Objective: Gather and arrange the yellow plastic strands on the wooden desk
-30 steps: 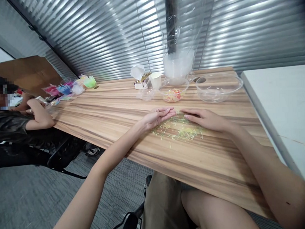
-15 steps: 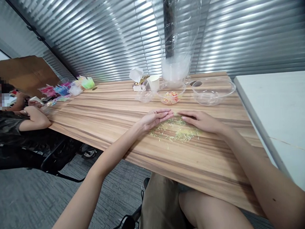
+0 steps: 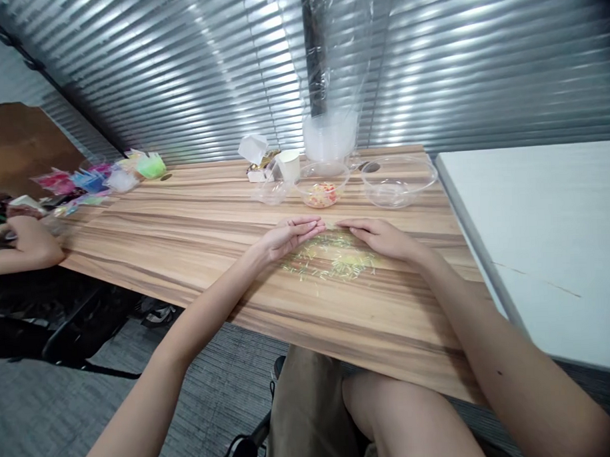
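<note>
Small yellow-green strips (image 3: 347, 266) lie scattered on the wood-grain table (image 3: 185, 226) before me. At their left edge is my left hand (image 3: 291, 237), palm turned inward, its fingers stretched out and nothing visible in them. My right hand (image 3: 380, 238) rests at the right edge of the strips, fingers extended and pointing left. A narrow gap separates the fingertips of both hands. Beyond them a clear bowl (image 3: 322, 186) holds red, orange and yellow bits. To its right is another clear bowl (image 3: 399, 182) with nothing visible inside.
A paper cup (image 3: 289, 166), a small open box (image 3: 257, 173) and stacked clear tubs (image 3: 330, 137) stand at the back. Coloured bags (image 3: 90, 178) lie far left, near a person's arm (image 3: 32, 241). A white surface (image 3: 546, 247) adjoins the table at right.
The view has shifted, so the table and objects appear further left. My two hands remain at the strips in nearly the same pose, with the right fingers slightly closer together.
</note>
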A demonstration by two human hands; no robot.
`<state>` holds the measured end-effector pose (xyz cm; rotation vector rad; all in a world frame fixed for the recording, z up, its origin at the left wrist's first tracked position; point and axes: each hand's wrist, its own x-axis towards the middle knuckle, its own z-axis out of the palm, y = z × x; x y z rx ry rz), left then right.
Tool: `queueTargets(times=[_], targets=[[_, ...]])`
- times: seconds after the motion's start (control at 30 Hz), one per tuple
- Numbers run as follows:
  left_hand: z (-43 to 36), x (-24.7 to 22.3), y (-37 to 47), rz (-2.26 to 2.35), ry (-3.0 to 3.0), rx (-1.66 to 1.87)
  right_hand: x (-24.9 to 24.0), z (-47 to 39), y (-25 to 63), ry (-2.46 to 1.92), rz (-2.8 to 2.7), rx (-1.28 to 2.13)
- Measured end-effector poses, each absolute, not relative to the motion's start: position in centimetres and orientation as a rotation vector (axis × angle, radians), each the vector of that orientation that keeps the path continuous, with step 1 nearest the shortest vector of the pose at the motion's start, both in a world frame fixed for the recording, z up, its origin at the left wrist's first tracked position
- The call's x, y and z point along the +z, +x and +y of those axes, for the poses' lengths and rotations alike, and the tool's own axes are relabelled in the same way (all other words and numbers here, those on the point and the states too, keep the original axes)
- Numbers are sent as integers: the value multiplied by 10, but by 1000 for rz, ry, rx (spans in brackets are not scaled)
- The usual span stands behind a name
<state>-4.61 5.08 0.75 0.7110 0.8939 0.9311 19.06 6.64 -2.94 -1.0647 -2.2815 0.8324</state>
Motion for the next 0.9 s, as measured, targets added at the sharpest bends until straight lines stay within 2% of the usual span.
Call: queueTargets(times=[0.43,0.7,0.9], targets=[[53,6,-47,940,608,924,-26,66,188,-1065,-2302,803],[17,21,-66,928,559,912,-26,66,189,-1070,-2310,784],[39,14,-50,952,626,862,-25,66,189,-1082,-2292,805]])
